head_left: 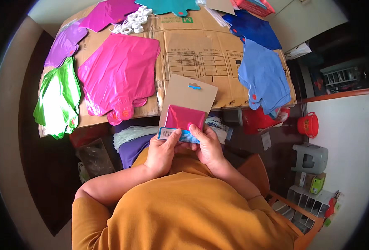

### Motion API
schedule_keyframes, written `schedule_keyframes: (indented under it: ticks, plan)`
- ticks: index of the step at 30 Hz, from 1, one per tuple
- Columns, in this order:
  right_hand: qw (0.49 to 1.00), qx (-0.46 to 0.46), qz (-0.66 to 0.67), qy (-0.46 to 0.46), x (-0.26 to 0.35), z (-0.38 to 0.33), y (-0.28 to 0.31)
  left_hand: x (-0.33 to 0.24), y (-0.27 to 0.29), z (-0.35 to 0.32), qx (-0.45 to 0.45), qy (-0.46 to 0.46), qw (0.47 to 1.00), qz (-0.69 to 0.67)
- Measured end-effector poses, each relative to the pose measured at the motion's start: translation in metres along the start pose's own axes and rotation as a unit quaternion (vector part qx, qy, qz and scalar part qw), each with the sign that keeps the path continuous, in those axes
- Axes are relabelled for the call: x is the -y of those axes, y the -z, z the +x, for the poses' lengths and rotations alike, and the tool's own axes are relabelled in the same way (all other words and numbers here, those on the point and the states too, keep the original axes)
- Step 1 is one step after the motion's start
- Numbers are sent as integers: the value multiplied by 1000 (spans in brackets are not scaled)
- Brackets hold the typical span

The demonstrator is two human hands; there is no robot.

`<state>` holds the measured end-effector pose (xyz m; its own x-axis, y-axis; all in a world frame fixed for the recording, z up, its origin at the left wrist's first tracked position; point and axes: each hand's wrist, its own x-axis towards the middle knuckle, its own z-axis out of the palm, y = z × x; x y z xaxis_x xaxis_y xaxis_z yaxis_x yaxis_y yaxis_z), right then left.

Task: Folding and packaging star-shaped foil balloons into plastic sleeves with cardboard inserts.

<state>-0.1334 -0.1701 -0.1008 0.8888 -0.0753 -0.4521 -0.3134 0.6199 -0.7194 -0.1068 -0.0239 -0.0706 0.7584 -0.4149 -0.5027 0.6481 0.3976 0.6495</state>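
Both hands hold a hang card (188, 89) of plain cardboard over my lap. A folded pink foil packet (185, 117) lies against it, above a blue label strip (166, 133) with a barcode. My left hand (161, 152) grips the lower left corner, thumb on the strip. At the lower right, my right hand (207, 146) presses its thumb on the packet's lower edge. The fingers behind the card are partly hidden. Beyond the hands, a stack of flat pink foil balloons (117, 75) lies on the cardboard-covered table (193, 43).
Green (59, 98), purple (65, 41) and magenta (109, 14) foil stacks lie left, beside white ribbon coils (132, 21). Teal foil (170, 6) is at the back; dark blue (257, 31) and light blue (264, 77) foils lie right. A red bucket (308, 126) and grey stool (310, 158) stand right.
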Motion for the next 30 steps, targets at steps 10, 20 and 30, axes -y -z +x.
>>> schedule_keyframes:
  ticks: [10,20,30]
  plan:
    - [999,33,-44,-2,46,-19,29,-77,14,-1,222,20,946,234]
    - [904,79,-419,36,117,-35,76,-141,-22,47,61,-377,710,592]
    - [939,185,-250,-149,112,-16,56,-164,-19,140,254,-401,503,722]
